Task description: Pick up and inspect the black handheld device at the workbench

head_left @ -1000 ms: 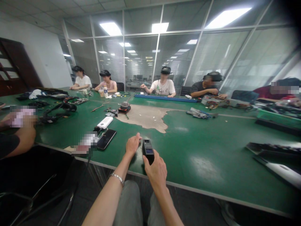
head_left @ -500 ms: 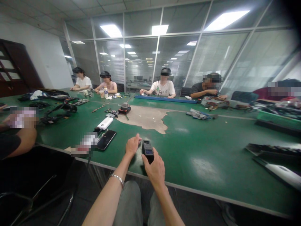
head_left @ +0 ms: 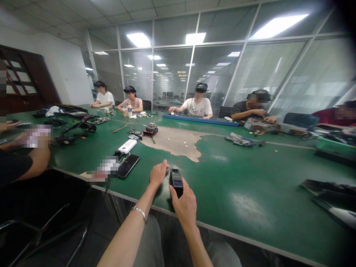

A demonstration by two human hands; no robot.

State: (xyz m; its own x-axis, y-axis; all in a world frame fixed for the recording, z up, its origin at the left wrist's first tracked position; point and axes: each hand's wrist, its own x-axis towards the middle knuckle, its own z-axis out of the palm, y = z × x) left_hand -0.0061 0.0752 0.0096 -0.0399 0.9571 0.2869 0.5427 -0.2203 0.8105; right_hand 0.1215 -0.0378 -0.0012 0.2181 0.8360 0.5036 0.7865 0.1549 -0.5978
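My right hand [head_left: 184, 200] is wrapped round a black handheld device [head_left: 177, 181] with a small bluish screen, close to the near edge of the green table [head_left: 222, 185]. Just left of the device, my left hand [head_left: 159, 173] rests on its side with the fingers curled and the thumb on top. Whether anything lies within those fingers is hidden. A black phone [head_left: 129, 165] and a white power bank [head_left: 127, 146] lie to the left of my hands.
A brown bare patch [head_left: 172, 142] marks the table's middle, with a small motor-like part [head_left: 150, 128] at its left edge. Gloves [head_left: 239, 139] lie farther right. A blue bar [head_left: 200, 120] stretches before a seated person. Dark panels [head_left: 330, 193] sit at far right.
The camera view has shifted slightly, so the table and people appear a little farther right and lower. Both hands keep nearly the same pose, and the device is still in my right hand.
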